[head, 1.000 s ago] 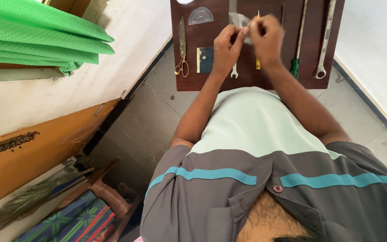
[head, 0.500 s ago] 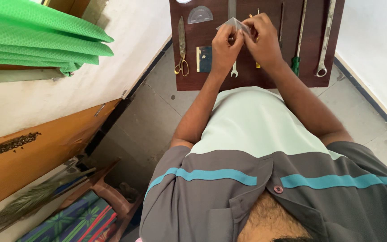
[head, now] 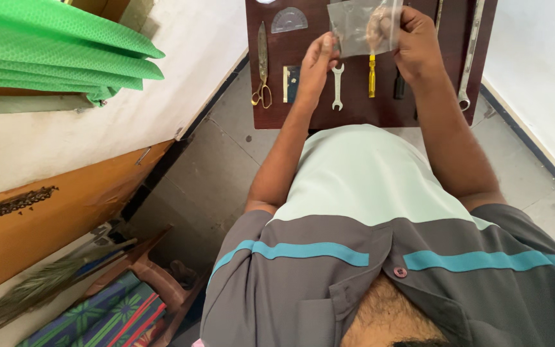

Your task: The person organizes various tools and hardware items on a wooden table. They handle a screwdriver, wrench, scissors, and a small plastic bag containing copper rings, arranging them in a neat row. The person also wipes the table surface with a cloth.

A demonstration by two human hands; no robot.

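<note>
Both of my hands hold a small clear plastic bag (head: 361, 29) stretched flat above a dark brown table (head: 303, 112). My left hand (head: 319, 61) pinches the bag's left edge and my right hand (head: 415, 42) grips its right edge. Under the bag lie a small open-end spanner (head: 338, 87), a yellow-handled screwdriver (head: 372, 76) and a black-handled tool (head: 399, 87). To the left of my left hand lie a small dark square object with a gold edge (head: 293, 83), gold-handled scissors (head: 261, 64) and a clear protractor (head: 288, 20).
A long ring spanner (head: 469, 58) lies at the table's right side. A white wall (head: 541, 71) stands to the right, green cloth (head: 52, 51) hangs at the left, a wooden door (head: 52, 218) and a broom (head: 40, 286) are at the lower left.
The bag was bunched between my hands over the table's middle. Now my hands have moved apart and upward, and the bag is spread flat between them, uncovering the tools below.
</note>
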